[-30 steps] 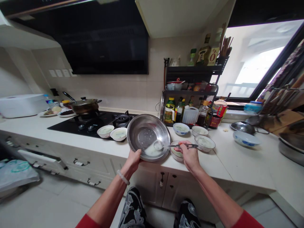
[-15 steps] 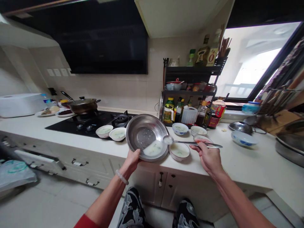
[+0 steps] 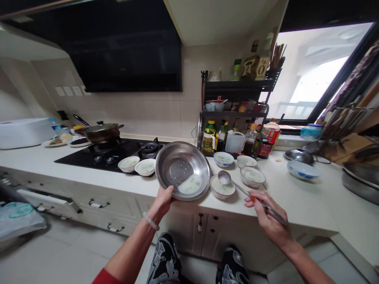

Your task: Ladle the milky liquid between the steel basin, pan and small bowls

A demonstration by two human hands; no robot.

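Observation:
My left hand (image 3: pixel 164 198) grips the near rim of a metal basin (image 3: pixel 177 161), which tilts toward me with a little pale soup (image 3: pixel 191 184) pooled at its lower right. In my right hand (image 3: pixel 268 213) is the handle of a metal ladle (image 3: pixel 224 177); its bowl hangs over a small bowl of soup (image 3: pixel 222 189) just right of the basin. Behind that stand another filled bowl (image 3: pixel 252 176), a blue-rimmed bowl (image 3: pixel 224 159) and a white bowl (image 3: pixel 246 161). Two more filled bowls, one on the left (image 3: pixel 128 163) and one beside the basin (image 3: pixel 145 167), sit at the hob's edge.
A lidded pot (image 3: pixel 102 132) stands on the black hob (image 3: pixel 89 156). Against the wall is a black rack (image 3: pixel 237 86) with bottles. To the right are a blue-patterned bowl (image 3: pixel 303 170), a metal lid (image 3: pixel 299 156) and a large pan (image 3: pixel 361 185). A drawer (image 3: pixel 50 201) at lower left is pulled out.
My right hand has moved right and down, carrying the ladle from the basin's right rim to above the nearest small bowl. The basin stays tilted in my left hand.

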